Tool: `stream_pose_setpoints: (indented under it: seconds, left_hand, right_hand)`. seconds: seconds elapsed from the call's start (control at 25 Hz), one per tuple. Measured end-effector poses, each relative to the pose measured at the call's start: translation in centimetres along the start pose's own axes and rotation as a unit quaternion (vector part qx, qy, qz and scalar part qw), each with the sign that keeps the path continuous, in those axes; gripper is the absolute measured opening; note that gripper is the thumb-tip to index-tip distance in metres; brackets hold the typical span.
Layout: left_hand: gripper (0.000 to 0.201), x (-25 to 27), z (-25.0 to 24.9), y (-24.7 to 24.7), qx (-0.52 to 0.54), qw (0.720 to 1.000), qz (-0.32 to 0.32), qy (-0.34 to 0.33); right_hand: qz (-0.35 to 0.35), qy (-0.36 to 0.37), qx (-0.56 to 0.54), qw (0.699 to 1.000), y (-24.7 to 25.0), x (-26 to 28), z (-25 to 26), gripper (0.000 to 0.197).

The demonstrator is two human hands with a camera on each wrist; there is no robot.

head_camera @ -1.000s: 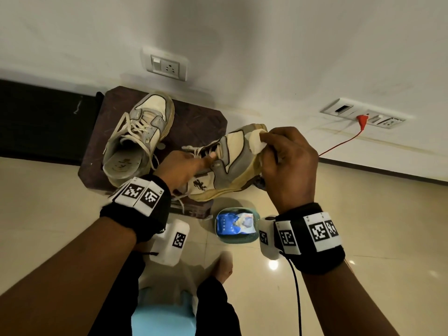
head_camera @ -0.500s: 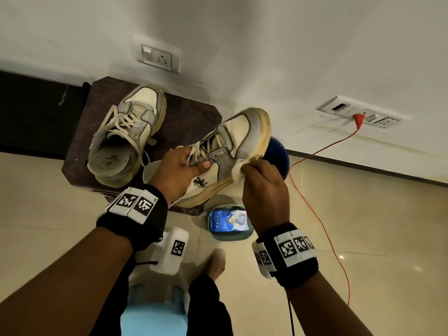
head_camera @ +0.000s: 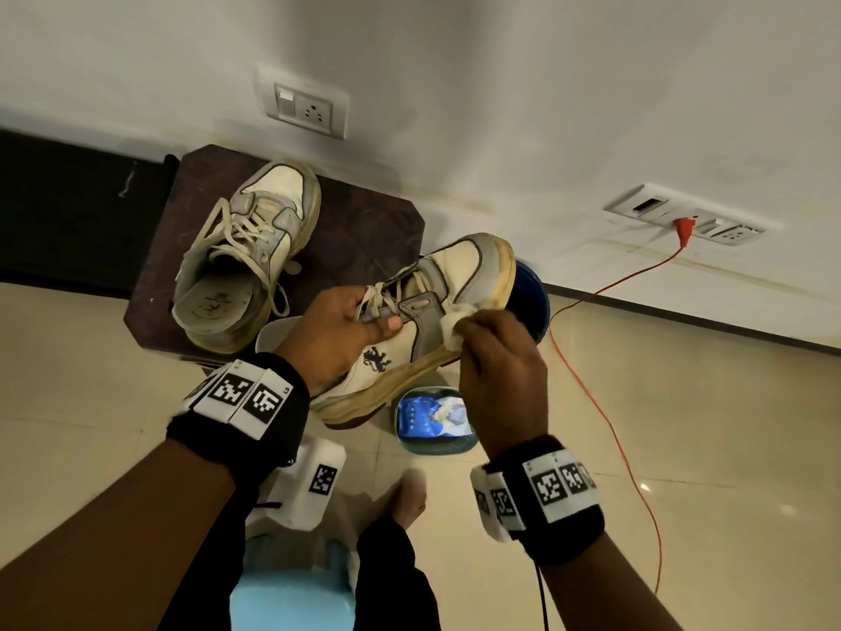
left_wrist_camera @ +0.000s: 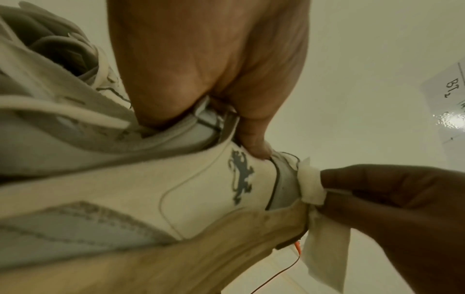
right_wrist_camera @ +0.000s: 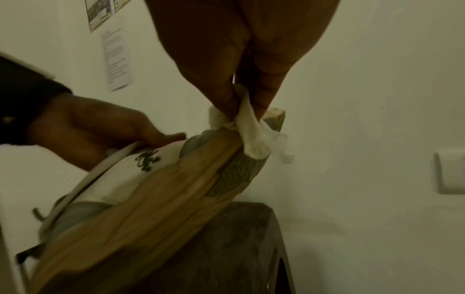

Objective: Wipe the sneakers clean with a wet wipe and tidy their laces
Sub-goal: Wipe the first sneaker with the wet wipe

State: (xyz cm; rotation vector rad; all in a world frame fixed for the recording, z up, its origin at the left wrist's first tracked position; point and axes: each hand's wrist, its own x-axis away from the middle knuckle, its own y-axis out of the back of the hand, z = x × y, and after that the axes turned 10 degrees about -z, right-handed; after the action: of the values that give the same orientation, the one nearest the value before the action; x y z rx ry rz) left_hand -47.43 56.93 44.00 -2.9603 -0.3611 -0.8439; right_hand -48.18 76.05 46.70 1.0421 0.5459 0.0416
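A cream and grey sneaker (head_camera: 459, 275) (left_wrist_camera: 191, 189) (right_wrist_camera: 151, 179) is held up in the air, toe pointing away, sole yellowed. My left hand (head_camera: 339, 332) (left_wrist_camera: 226, 89) grips it at the collar and laces, thumb on its side above the dark lion logo. My right hand (head_camera: 496, 362) (right_wrist_camera: 246, 95) pinches a folded white wet wipe (head_camera: 450, 323) (left_wrist_camera: 310, 185) (right_wrist_camera: 241, 123) and presses it on the grey side panel by the sole edge. The second sneaker (head_camera: 245, 252) stands on a dark stool (head_camera: 364, 220), its laces loose.
A green basket (head_camera: 437, 444) holding a blue wipes pack stands on the tiled floor below the shoe. A blue round object (head_camera: 528, 289) lies behind the toe. An orange cable (head_camera: 605, 403) runs from a wall socket (head_camera: 682, 216) across the floor. My bare foot (head_camera: 409, 494) is below.
The right hand with the wipe came down from the toe to the sneaker's side panel near the sole. The sneaker's toe is now uncovered. The left hand keeps its grip.
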Motion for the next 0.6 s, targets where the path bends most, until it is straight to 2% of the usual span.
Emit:
stream_pose_setpoints:
  seconds: [0.08,0.16,0.28,0.36,0.44,0.52,0.6]
  left_hand:
    - [0.007,-0.2,0.0,0.4,-0.091,0.995,-0.002,-0.038]
    - [0.010,-0.3,0.1,0.7,-0.145,0.988,-0.008,-0.060]
    - [0.011,0.1,1.2,0.9,-0.243,0.966,-0.023,-0.089]
    - [0.014,0.3,2.1,0.9,-0.295,0.948,-0.038,-0.112]
    - [0.018,0.3,2.8,0.6,-0.338,0.932,-0.053,-0.122]
    - [0.019,0.0,3.4,0.2,-0.408,0.902,-0.055,-0.127]
    - [0.019,-0.5,3.6,-0.3,-0.463,0.872,-0.051,-0.154]
  right_hand:
    - [0.020,0.001,-0.007,1.000,-0.9,1.4,0.1,0.024]
    - [0.001,-0.017,-0.009,1.000,-1.4,0.8,-0.4,0.020]
    - [-0.038,-0.105,0.004,0.994,-1.8,-1.3,-2.0,0.015]
    - [-0.012,-0.135,0.008,0.991,-2.6,-1.3,-2.3,0.017]
    - [0.054,-0.089,-0.006,0.995,-3.7,0.6,-1.7,0.019]
    - [0.126,-0.027,-0.027,0.991,-5.0,3.2,-0.8,0.021]
    - [0.146,-0.006,-0.035,0.989,-5.7,4.1,-1.1,0.022]
